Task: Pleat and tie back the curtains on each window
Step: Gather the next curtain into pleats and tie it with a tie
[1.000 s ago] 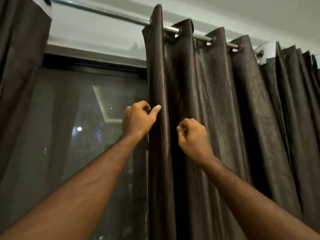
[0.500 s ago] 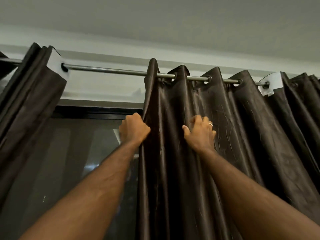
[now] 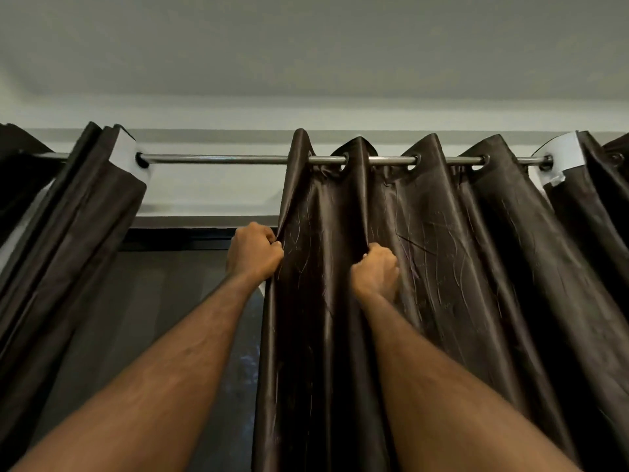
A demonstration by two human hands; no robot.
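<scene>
Overhead, both hands point(image 3: 253, 252) point(image 3: 376, 270) grip the curtain point(image 3: 442, 250).

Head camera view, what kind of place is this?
Probably a room in a home, at a window: dark eyelet curtains hang from a metal rod beneath a plain ceiling, with dark window glass behind.

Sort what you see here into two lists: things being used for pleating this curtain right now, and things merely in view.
In use:
right-hand curtain
left hand, gripping its leading edge
right hand, gripping a fold
curtain rod

Merely in view:
bunched left curtain
window glass
ceiling
</scene>
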